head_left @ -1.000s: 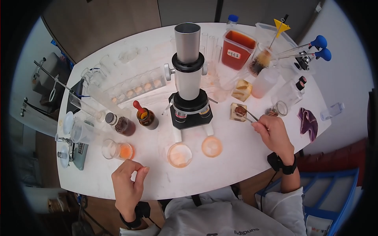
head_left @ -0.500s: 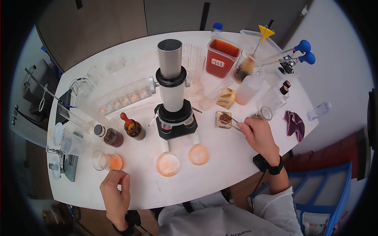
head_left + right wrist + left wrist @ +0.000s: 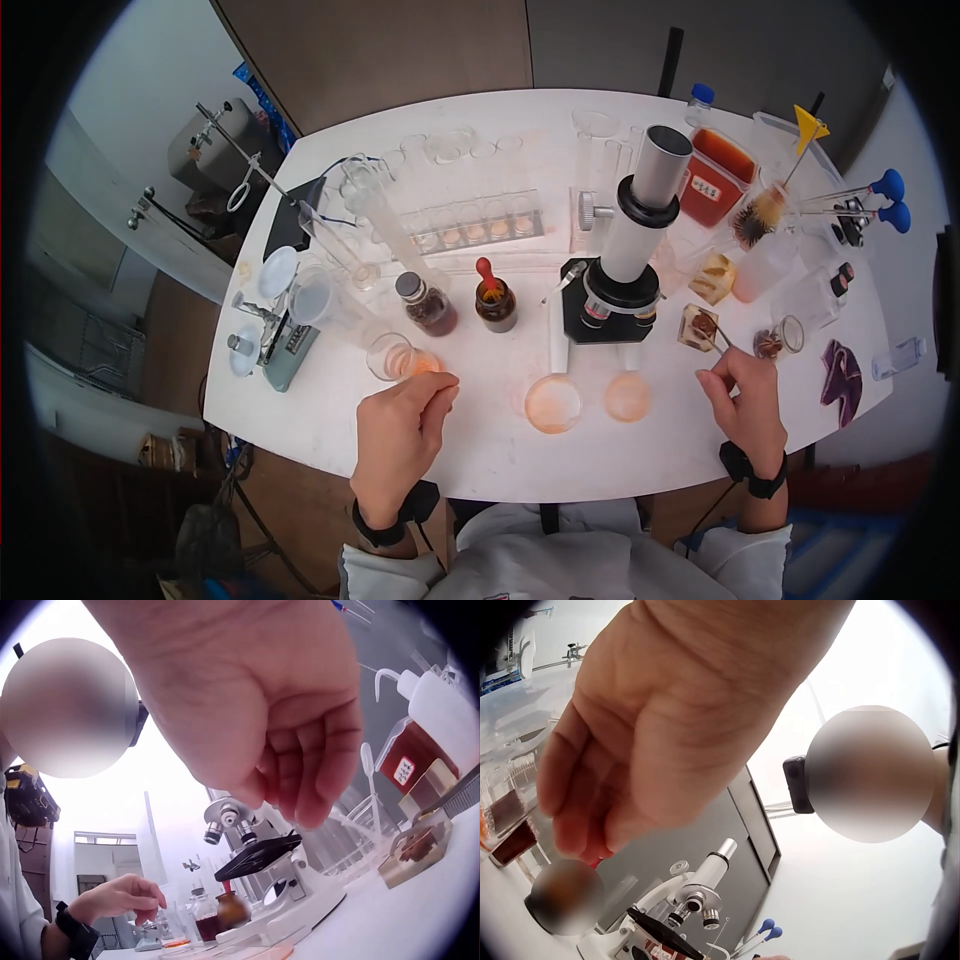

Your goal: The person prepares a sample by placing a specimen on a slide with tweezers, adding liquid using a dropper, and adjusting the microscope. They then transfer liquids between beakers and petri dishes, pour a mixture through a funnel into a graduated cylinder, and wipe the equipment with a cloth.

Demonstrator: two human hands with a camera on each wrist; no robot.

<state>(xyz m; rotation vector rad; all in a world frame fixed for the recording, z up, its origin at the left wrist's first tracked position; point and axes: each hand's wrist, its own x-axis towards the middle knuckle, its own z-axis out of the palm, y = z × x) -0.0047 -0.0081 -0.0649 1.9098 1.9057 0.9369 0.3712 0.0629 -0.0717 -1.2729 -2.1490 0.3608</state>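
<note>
My left hand (image 3: 402, 445) hovers near the glass beaker (image 3: 388, 357) and the dish of orange liquid (image 3: 424, 364), fingers loosely bent; nothing shows in it. Above the front right of the table is my right hand (image 3: 750, 410), also loosely bent. Beside its fingertips, tweezers (image 3: 720, 334) lean on a pale block (image 3: 690, 328) with a brown specimen. In the right wrist view, the tweezers (image 3: 457, 795) rest on the block (image 3: 394, 872), apart from the fingers, so that hand appears to hold nothing.
A microscope (image 3: 630, 245) stands centre right, with two petri dishes (image 3: 553, 404) before it. Dark bottles (image 3: 428, 305) and a balance (image 3: 290, 345) are at left. A red-brown tub (image 3: 712, 185), brushes, a yellowish block (image 3: 712, 280) and a purple cloth (image 3: 842, 382) are at right.
The head view has turned left. My right hand has let go of the tweezers and drawn slightly back from the block. The left hand's loosely bent posture looks much the same.
</note>
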